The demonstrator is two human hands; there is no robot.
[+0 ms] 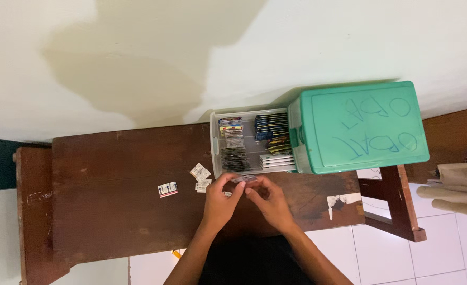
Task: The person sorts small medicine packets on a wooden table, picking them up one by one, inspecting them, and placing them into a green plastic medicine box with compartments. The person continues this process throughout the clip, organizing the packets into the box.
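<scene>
Two hands pinched one small packet over a dark wooden counter [112, 174].
Left hand [220, 198] and right hand [268, 199] gripped the small packet [244, 179] near the counter's back edge, beside a clear tray [213, 142] of sorted packets; it seemed under inspection.

Left of the one clear open drawer [213, 142] lie three small packets on the surface [112, 206]: one red-edged [167, 189], two white [200, 172] [203, 186]. One green box [357, 126] covers the drawer's right. Two hands [220, 198] [269, 199] share one small strip [244, 179].
</scene>
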